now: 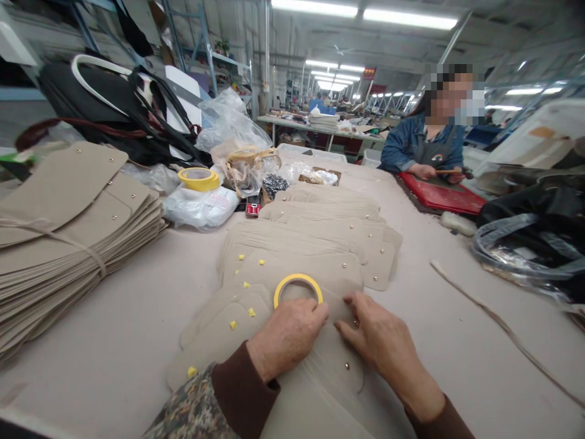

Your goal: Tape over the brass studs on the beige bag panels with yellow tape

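My left hand (289, 334) rests on a beige leather piece (333, 360), fingers curled against a yellow tape roll (298, 289) lying on the pieces. My right hand (372, 332) lies beside it on the same piece, fingertips pressed together near the left hand's; what they pinch is too small to make out. Several overlapping beige pieces (320, 244) with metal studs and small yellow tape squares stretch away down the table.
A tied stack of beige pieces (68, 231) sits at the left. Behind it are black bags (114, 103), plastic bags (228, 128) and another yellow tape roll (199, 178). A person in a denim jacket (425, 146) works at a red mat (439, 194).
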Demonstrator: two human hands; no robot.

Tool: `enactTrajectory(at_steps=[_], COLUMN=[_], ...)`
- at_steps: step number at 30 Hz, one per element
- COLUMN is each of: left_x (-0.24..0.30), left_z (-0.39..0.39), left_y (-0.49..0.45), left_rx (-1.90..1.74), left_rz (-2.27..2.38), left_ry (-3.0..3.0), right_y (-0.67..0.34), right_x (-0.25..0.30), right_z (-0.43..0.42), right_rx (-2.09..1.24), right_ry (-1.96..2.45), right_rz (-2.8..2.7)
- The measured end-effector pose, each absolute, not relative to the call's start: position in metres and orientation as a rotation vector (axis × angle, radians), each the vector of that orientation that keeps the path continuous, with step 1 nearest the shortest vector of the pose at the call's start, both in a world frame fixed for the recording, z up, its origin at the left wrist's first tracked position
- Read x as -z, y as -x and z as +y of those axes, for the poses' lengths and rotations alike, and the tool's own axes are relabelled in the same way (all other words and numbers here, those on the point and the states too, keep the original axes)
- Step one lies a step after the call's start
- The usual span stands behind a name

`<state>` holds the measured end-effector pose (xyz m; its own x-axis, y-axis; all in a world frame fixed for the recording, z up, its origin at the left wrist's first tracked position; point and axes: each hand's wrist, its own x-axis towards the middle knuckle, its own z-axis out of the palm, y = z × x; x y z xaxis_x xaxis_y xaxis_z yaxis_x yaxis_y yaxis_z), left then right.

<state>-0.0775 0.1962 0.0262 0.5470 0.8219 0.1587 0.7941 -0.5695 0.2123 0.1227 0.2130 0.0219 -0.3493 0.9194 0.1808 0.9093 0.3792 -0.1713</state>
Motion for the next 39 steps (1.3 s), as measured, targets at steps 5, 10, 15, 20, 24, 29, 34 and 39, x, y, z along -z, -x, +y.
enactTrajectory(at_steps=[5,10,15,20,24,29,34,39], left_x=[-0.020,-0.020,-0.023,-0.027,-0.024,-0.020,-0.024,-0.027], left_z=[0.201,0.199,0.194,0.191,0.190,0.192,0.193,0.185], left_y=[0.083,0.086,0.082,0.080,0.079,0.080,0.079,0.071], left_rx=[-0.507,-0.766,-0.835,-0.738,-0.722,-0.743,-0.692,-0.851], left_rz=[1.386,1.230,1.152,1.118,1.096,1.061,1.173,1.170], left_ry=[-2.636,-2.608,-2.596,-2.552,-2.544,-2.548,-2.695,-2.827], right_y=[-0.135,-0.141,-0.130,-0.118,-0.114,-0.110,-0.104,-0.101], right_x=[-0.015,-0.018,-0.027,-0.027,-0.026,-0.023,-0.026,-0.032], right_z=[0.221,0.208,0.189,0.187,0.190,0.188,0.180,0.178], right_rx=[-0.342,-0.548,-0.575,-0.358,-0.235,-0.153,-0.187,-0.879], right_ry=[1.532,1.392,1.192,0.955,0.859,0.920,1.074,1.445], right_rz=[-2.186,-1.915,-1.951,-2.107,-2.181,-2.130,-2.017,-1.563])
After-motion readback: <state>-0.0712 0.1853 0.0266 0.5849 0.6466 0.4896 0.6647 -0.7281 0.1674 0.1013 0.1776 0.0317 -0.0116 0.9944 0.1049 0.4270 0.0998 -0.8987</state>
